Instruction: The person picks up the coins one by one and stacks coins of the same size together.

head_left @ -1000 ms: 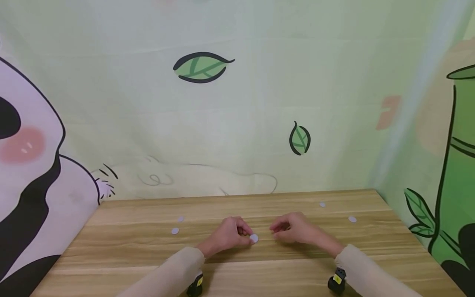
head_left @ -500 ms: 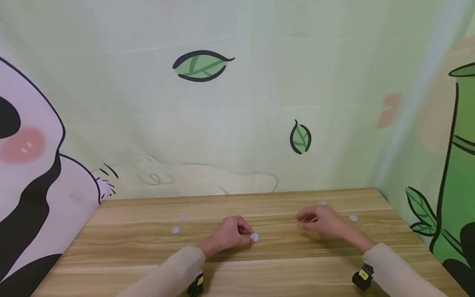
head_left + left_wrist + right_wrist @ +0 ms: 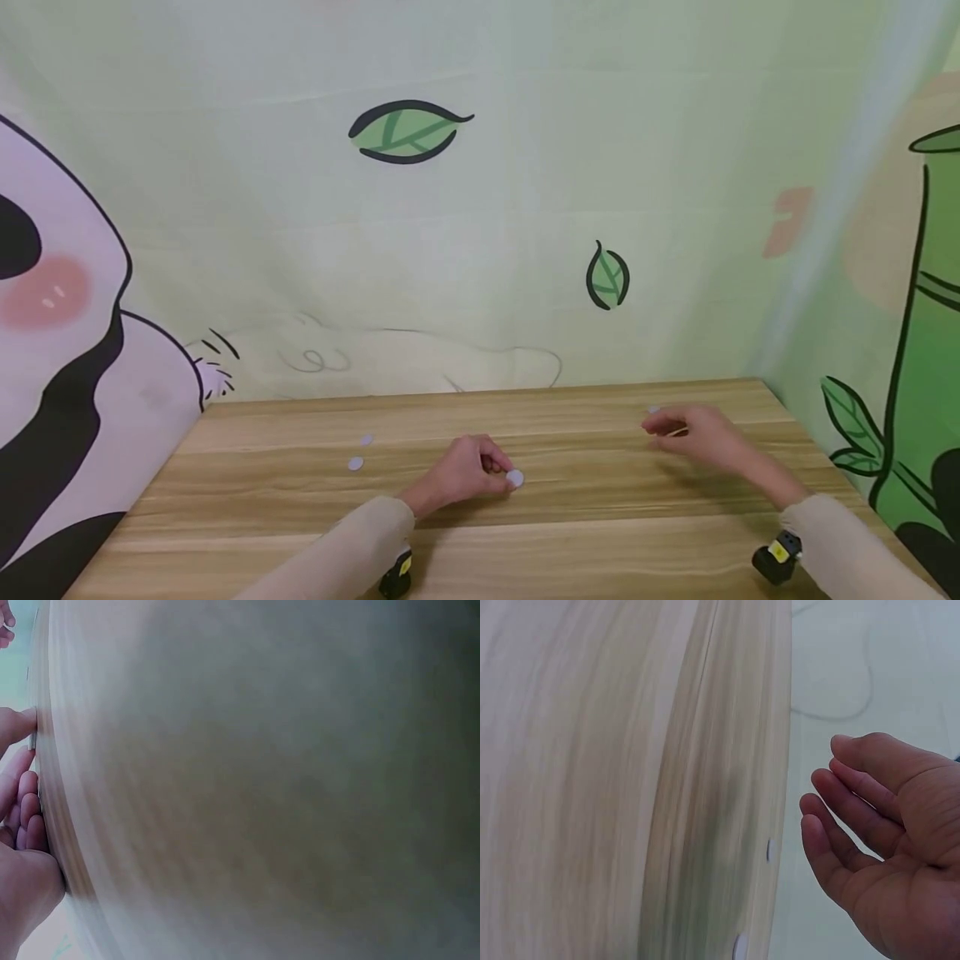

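Observation:
In the head view, my left hand (image 3: 459,472) rests low over the middle of the wooden table, pinching a small round white disc (image 3: 514,478) between thumb and index finger. Its thin edge also shows between the fingertips in the left wrist view. Over the far right of the table, my right hand (image 3: 697,435) hovers with loosely bent fingers and nothing between them. One white disc (image 3: 654,409) peeks out just beyond its fingertips. The right wrist view shows two flat discs, a farther disc (image 3: 770,850) and a nearer disc (image 3: 739,947), below the hand.
Two more white discs lie left of my left hand, a nearer disc (image 3: 356,463) and a farther disc (image 3: 367,439). Behind the wooden table (image 3: 525,558) hangs a pale green printed cloth (image 3: 510,167). Each wrist wears a black camera.
My right hand has moved right and away from the left hand, toward the discs at the far right, covering one of them in the head view. The left hand keeps still with its disc.

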`<state>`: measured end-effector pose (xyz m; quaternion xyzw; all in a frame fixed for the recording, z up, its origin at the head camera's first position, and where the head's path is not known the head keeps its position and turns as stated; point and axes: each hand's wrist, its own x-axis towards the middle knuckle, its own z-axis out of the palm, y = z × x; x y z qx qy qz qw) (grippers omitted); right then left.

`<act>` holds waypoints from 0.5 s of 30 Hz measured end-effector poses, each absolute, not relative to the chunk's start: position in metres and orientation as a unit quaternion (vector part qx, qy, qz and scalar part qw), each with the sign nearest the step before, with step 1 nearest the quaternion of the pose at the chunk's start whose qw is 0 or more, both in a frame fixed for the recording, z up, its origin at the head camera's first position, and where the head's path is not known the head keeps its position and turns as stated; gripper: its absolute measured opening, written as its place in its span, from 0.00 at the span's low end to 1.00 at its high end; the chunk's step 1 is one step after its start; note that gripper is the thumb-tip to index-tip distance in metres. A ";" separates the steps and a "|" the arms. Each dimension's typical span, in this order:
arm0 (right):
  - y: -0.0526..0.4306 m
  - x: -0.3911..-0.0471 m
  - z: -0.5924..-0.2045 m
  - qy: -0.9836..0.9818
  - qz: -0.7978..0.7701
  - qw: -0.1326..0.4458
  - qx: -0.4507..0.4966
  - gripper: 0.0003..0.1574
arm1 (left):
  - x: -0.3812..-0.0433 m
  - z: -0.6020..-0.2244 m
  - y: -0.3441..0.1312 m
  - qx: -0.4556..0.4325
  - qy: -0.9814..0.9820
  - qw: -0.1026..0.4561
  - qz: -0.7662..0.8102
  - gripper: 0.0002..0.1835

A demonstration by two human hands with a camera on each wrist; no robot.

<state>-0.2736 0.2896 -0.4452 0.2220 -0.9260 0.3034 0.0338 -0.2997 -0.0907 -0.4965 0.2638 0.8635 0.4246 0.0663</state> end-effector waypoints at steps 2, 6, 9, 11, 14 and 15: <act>0.296 -0.272 -0.445 -0.929 0.302 0.042 0.210 0.15 | -0.300 -0.497 -0.091 0.260 0.865 0.069 0.423 0.07; 0.309 -0.271 -0.446 -0.934 0.294 0.052 0.194 0.16 | -0.299 -0.497 -0.090 0.262 0.867 0.067 0.418 0.07; 0.319 -0.270 -0.447 -0.939 0.285 0.053 0.184 0.17 | -0.299 -0.497 -0.090 0.265 0.867 0.065 0.416 0.07; 0.326 -0.270 -0.448 -0.942 0.278 0.051 0.179 0.18 | -0.299 -0.497 -0.090 0.268 0.866 0.062 0.418 0.07; 0.336 -0.271 -0.451 -0.946 0.268 0.056 0.171 0.18 | -0.299 -0.497 -0.091 0.268 0.865 0.061 0.420 0.08; 0.339 -0.271 -0.453 -0.948 0.265 0.058 0.167 0.18 | -0.299 -0.497 -0.091 0.268 0.865 0.061 0.419 0.08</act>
